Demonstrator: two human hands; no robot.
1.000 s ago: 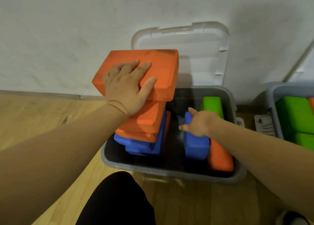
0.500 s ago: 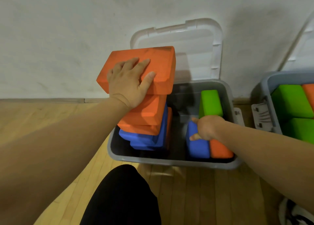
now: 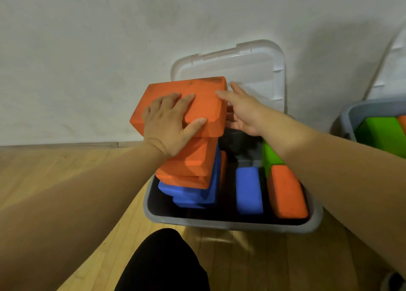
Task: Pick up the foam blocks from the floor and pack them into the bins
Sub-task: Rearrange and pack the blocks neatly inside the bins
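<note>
A wooden floor point(image 3: 66, 191) meets a white wall point(image 3: 87, 48), where two grey bins stand: the near bin point(image 3: 219, 223), its clear lid point(image 3: 241, 70) leaning on the wall, and a second bin point(image 3: 347, 117) at the right edge holding green blocks point(image 3: 380, 134). In the near bin's left half rises a crooked stack point(image 3: 189, 161) of at least three orange and two blue foam blocks. Its right half holds one blue block point(image 3: 249, 191), one orange block point(image 3: 286, 194) and one green block point(image 3: 271, 156). The left hand point(image 3: 167, 123) lies flat on the top orange block point(image 3: 204, 97), fingers spread. The right hand point(image 3: 246, 112) touches that block's right end, fingers stretched out, thumb on its corner.
</note>
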